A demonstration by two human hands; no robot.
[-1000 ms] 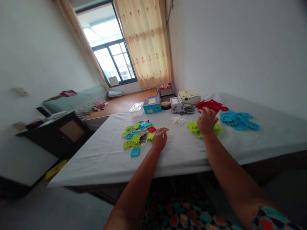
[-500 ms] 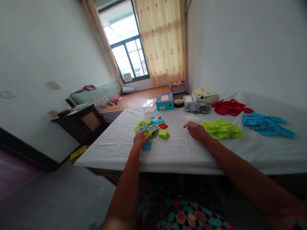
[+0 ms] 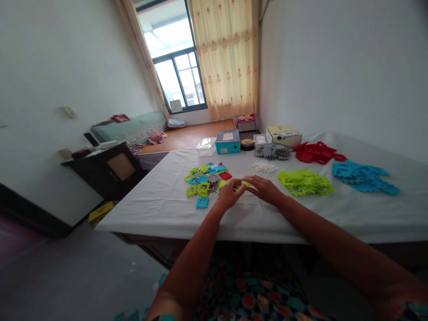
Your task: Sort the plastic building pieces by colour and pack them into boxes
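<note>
My left hand [image 3: 229, 195] and my right hand [image 3: 265, 189] meet over the white table [image 3: 254, 214], both pinching a small lime green toothed piece [image 3: 245, 184] between them. Just left of my hands lies a mixed heap of flat interlocking plastic pieces [image 3: 205, 178] in green, blue, red and grey, with one blue piece [image 3: 202, 203] apart at its near side. To the right lie sorted heaps: lime green pieces [image 3: 306, 182], blue pieces [image 3: 364, 177], red pieces [image 3: 316, 152], grey pieces [image 3: 273, 152] and clear white pieces [image 3: 262, 167].
At the table's far edge stand a blue box [image 3: 228, 142], a clear plastic tub [image 3: 206, 146], a round tin [image 3: 247, 144] and a yellow-white box [image 3: 284, 134]. A dark cabinet [image 3: 107, 167] stands left of the table. Beyond are a wooden platform, a window and curtains.
My right hand came back from the red heap to the table's middle. My left hand went into the mixed heap, then moved right to meet it with a green piece.
</note>
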